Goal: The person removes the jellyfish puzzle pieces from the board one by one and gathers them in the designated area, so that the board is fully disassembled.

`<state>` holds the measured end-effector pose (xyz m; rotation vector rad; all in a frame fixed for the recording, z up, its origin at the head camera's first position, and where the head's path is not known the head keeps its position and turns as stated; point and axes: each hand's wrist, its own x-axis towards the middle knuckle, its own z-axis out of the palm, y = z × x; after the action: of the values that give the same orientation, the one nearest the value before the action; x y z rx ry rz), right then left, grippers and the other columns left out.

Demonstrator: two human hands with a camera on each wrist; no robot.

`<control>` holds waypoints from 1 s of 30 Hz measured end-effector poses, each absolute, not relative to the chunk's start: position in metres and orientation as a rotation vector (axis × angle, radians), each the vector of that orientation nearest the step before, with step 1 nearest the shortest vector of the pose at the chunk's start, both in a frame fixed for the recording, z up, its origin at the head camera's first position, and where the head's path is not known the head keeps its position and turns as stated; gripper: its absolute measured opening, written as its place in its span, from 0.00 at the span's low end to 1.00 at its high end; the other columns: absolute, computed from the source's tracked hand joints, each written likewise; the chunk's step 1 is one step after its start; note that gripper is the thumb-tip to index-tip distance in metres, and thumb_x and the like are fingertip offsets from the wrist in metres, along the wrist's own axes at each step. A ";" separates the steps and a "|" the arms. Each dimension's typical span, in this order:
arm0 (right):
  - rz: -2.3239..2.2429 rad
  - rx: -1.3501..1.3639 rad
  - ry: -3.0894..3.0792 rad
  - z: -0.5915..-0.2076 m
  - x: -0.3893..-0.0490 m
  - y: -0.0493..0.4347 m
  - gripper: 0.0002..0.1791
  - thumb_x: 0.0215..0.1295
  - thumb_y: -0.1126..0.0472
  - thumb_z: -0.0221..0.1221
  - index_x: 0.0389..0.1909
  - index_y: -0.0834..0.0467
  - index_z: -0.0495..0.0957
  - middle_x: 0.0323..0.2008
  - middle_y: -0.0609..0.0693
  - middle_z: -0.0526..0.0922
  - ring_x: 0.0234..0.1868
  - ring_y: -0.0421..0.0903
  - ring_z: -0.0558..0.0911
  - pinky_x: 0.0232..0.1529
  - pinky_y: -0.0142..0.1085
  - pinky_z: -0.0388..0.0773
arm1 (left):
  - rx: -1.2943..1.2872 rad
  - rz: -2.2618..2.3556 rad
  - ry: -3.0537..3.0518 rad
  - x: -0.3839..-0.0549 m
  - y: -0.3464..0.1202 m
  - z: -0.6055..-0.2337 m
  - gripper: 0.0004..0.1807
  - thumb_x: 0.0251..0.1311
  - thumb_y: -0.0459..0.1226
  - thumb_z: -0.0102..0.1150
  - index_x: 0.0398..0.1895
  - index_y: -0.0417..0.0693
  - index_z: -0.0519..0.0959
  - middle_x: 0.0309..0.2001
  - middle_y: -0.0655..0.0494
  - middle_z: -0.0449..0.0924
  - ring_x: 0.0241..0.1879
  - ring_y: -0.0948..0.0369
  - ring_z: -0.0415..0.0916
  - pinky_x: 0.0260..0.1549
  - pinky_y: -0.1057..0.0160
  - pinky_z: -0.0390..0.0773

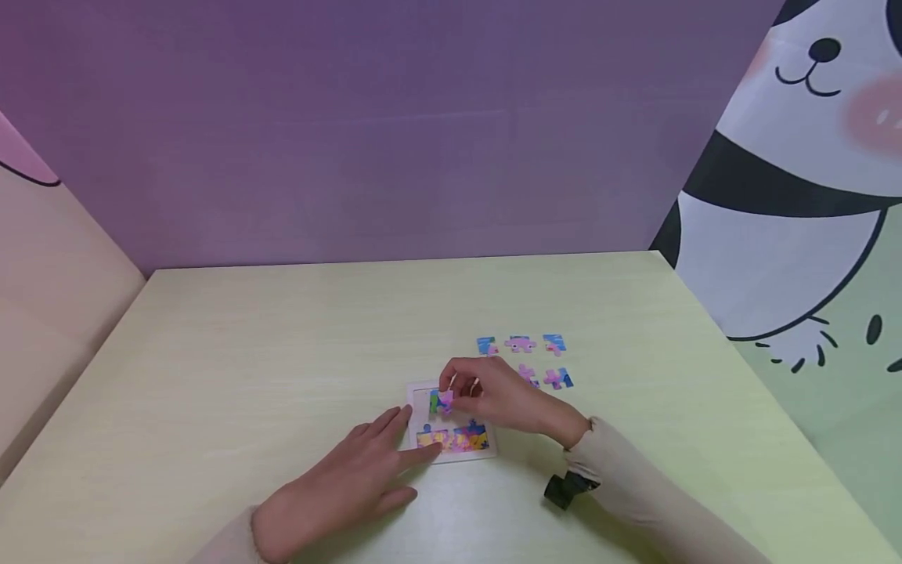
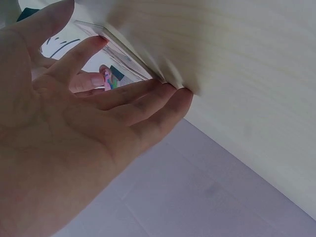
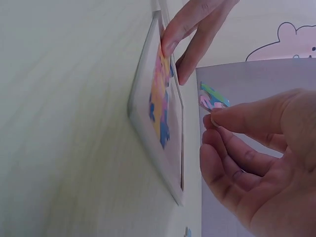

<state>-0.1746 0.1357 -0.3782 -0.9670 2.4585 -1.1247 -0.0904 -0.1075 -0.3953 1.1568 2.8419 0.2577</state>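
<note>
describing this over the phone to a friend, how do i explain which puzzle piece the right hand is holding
On the pale table, find the white-bordered puzzle tray touched by the left hand. Above it, the right hand pinches a green, blue and pink piece. Unlike the pieces in the tray and the loose pieces on the table, this one is held up.

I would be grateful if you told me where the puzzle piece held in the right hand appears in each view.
Head: the puzzle piece is centred left to right, below the middle, in the right hand.
Left wrist: the puzzle piece is in the upper left, partly hidden.
Right wrist: the puzzle piece is right of centre, above the middle.
Shared landmark: the white tray.
</note>
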 end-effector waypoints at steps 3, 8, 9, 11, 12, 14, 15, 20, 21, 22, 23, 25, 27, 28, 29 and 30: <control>-1.118 -0.948 2.469 -0.377 -0.173 0.141 0.08 0.65 0.68 0.63 0.43 0.58 0.78 0.32 0.48 0.83 0.34 0.42 0.79 0.41 0.37 0.79 | 1.144 0.260 2.835 -0.091 -0.107 -0.395 0.27 0.64 0.46 0.63 0.68 0.65 0.74 0.71 0.33 0.62 0.70 0.43 0.61 0.57 0.45 0.73; -1.094 -0.922 2.532 -0.379 -0.174 0.148 0.08 0.65 0.68 0.64 0.42 0.54 0.79 0.31 0.43 0.81 0.36 0.41 0.78 0.41 0.35 0.78 | 1.120 0.256 2.826 -0.092 -0.107 -0.395 0.28 0.64 0.47 0.63 0.69 0.67 0.73 0.71 0.33 0.61 0.71 0.42 0.60 0.58 0.45 0.73; -1.091 -0.925 2.546 -0.380 -0.175 0.149 0.08 0.64 0.68 0.64 0.41 0.54 0.79 0.31 0.42 0.81 0.36 0.41 0.78 0.41 0.35 0.78 | 1.114 0.256 2.826 -0.092 -0.108 -0.395 0.28 0.64 0.47 0.63 0.69 0.67 0.73 0.71 0.34 0.61 0.71 0.42 0.60 0.58 0.45 0.72; -1.082 -0.928 2.574 -0.380 -0.176 0.152 0.09 0.64 0.68 0.64 0.41 0.53 0.79 0.31 0.41 0.80 0.36 0.41 0.78 0.39 0.34 0.78 | 1.108 0.259 2.828 -0.091 -0.108 -0.394 0.28 0.64 0.47 0.63 0.69 0.67 0.73 0.71 0.34 0.61 0.71 0.43 0.60 0.58 0.45 0.72; -1.076 -0.930 2.588 -0.380 -0.177 0.154 0.09 0.64 0.68 0.64 0.41 0.53 0.80 0.31 0.41 0.80 0.36 0.41 0.78 0.39 0.34 0.78 | 1.110 0.263 2.829 -0.091 -0.109 -0.394 0.28 0.64 0.46 0.64 0.68 0.67 0.73 0.71 0.34 0.61 0.71 0.43 0.60 0.58 0.45 0.73; -1.068 -0.923 2.614 -0.378 -0.178 0.158 0.08 0.64 0.68 0.65 0.41 0.54 0.80 0.31 0.41 0.80 0.36 0.41 0.78 0.38 0.34 0.78 | 1.119 0.265 2.832 -0.091 -0.108 -0.395 0.28 0.63 0.46 0.65 0.68 0.67 0.73 0.71 0.34 0.61 0.70 0.42 0.60 0.57 0.45 0.73; -1.062 -0.923 2.634 -0.377 -0.178 0.160 0.08 0.63 0.68 0.65 0.40 0.54 0.80 0.31 0.41 0.80 0.36 0.41 0.78 0.37 0.33 0.78 | 1.119 0.268 2.831 -0.091 -0.107 -0.395 0.29 0.63 0.46 0.65 0.68 0.67 0.74 0.71 0.34 0.62 0.70 0.42 0.61 0.57 0.45 0.73; -1.056 -0.916 2.703 -0.375 -0.185 0.174 0.07 0.63 0.67 0.65 0.40 0.54 0.80 0.31 0.41 0.80 0.35 0.41 0.77 0.35 0.33 0.76 | 1.145 0.264 2.844 -0.091 -0.106 -0.398 0.28 0.63 0.46 0.65 0.67 0.67 0.75 0.70 0.34 0.63 0.70 0.43 0.62 0.57 0.46 0.74; -1.060 -0.917 2.709 -0.375 -0.187 0.177 0.07 0.63 0.68 0.65 0.40 0.55 0.80 0.30 0.41 0.80 0.35 0.41 0.78 0.35 0.33 0.76 | 1.146 0.267 2.844 -0.091 -0.106 -0.398 0.28 0.63 0.46 0.65 0.67 0.67 0.74 0.70 0.34 0.63 0.70 0.43 0.62 0.57 0.46 0.73; -1.064 -0.911 2.708 -0.375 -0.189 0.180 0.07 0.63 0.68 0.65 0.40 0.55 0.80 0.31 0.41 0.80 0.35 0.41 0.78 0.35 0.33 0.76 | 1.151 0.269 2.844 -0.091 -0.106 -0.398 0.28 0.63 0.46 0.65 0.67 0.67 0.74 0.70 0.34 0.63 0.70 0.43 0.62 0.58 0.46 0.73; -1.068 -0.906 2.708 -0.374 -0.190 0.182 0.07 0.64 0.68 0.65 0.40 0.55 0.80 0.31 0.42 0.81 0.35 0.41 0.78 0.35 0.33 0.76 | 1.149 0.270 2.842 -0.091 -0.107 -0.398 0.27 0.64 0.46 0.65 0.67 0.67 0.74 0.70 0.34 0.63 0.70 0.43 0.61 0.58 0.46 0.73; -1.074 -0.898 2.710 -0.373 -0.193 0.187 0.07 0.64 0.68 0.64 0.41 0.55 0.80 0.32 0.42 0.81 0.35 0.41 0.78 0.35 0.34 0.76 | 1.134 0.278 2.834 -0.090 -0.107 -0.397 0.27 0.64 0.46 0.64 0.68 0.67 0.74 0.71 0.34 0.62 0.71 0.43 0.60 0.59 0.46 0.72; -1.078 -0.886 2.716 -0.372 -0.196 0.190 0.08 0.64 0.68 0.64 0.42 0.55 0.80 0.32 0.42 0.82 0.35 0.41 0.79 0.35 0.34 0.76 | 1.120 0.282 2.827 -0.090 -0.108 -0.396 0.27 0.65 0.46 0.64 0.68 0.67 0.74 0.71 0.35 0.61 0.71 0.44 0.59 0.60 0.46 0.71; -1.078 -0.886 2.719 -0.372 -0.198 0.192 0.08 0.64 0.68 0.64 0.42 0.55 0.80 0.32 0.42 0.82 0.35 0.41 0.79 0.35 0.34 0.76 | 1.111 0.281 2.825 -0.090 -0.108 -0.396 0.28 0.65 0.46 0.63 0.68 0.67 0.73 0.71 0.35 0.61 0.72 0.44 0.59 0.61 0.46 0.70; -1.076 -0.884 2.723 -0.372 -0.199 0.193 0.08 0.64 0.68 0.64 0.42 0.55 0.80 0.32 0.43 0.82 0.35 0.41 0.79 0.35 0.34 0.76 | 1.103 0.279 2.824 -0.090 -0.109 -0.396 0.28 0.65 0.46 0.63 0.68 0.68 0.73 0.72 0.35 0.61 0.72 0.44 0.59 0.61 0.46 0.70; -1.070 -0.884 2.729 -0.373 -0.201 0.194 0.08 0.64 0.68 0.65 0.42 0.55 0.80 0.32 0.42 0.82 0.35 0.41 0.79 0.35 0.34 0.76 | 1.099 0.277 2.824 -0.090 -0.109 -0.395 0.28 0.65 0.46 0.64 0.69 0.68 0.73 0.72 0.35 0.61 0.72 0.44 0.59 0.61 0.46 0.70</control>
<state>-0.2007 0.1942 -0.3727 -0.8844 2.7286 -1.0701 -0.0896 -0.1094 -0.3952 1.0987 2.8237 0.2769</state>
